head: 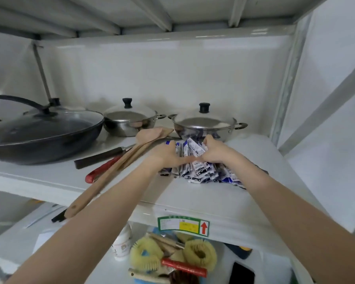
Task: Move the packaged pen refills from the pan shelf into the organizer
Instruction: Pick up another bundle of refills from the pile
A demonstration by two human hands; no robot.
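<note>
Both hands reach up to the pan shelf (pixel 193 199); they meet in front of the lidded steel pot (pixel 205 125), where the pile of packaged pen refills (pixel 201 171) lies. The left hand (pixel 168 154) curls its fingers round one side of a bunch of packets; the right hand (pixel 212 150) curls round the other side; the thumbs almost touch, so the bunch is squeezed between them. I think two hands are used because the packets are thin and slippery and many can be scooped at once. More packets lie flat on the shelf, nearer than the pot, under the hands; so the job looks only begun. Left of the pot rest wooden spatulas (pixel 119 167), a red-handled tool (pixel 103 170) and a big dark wok (pixel 43 130); they are close, so a lift could bump them. I cannot tell where the organizer is.
</note>
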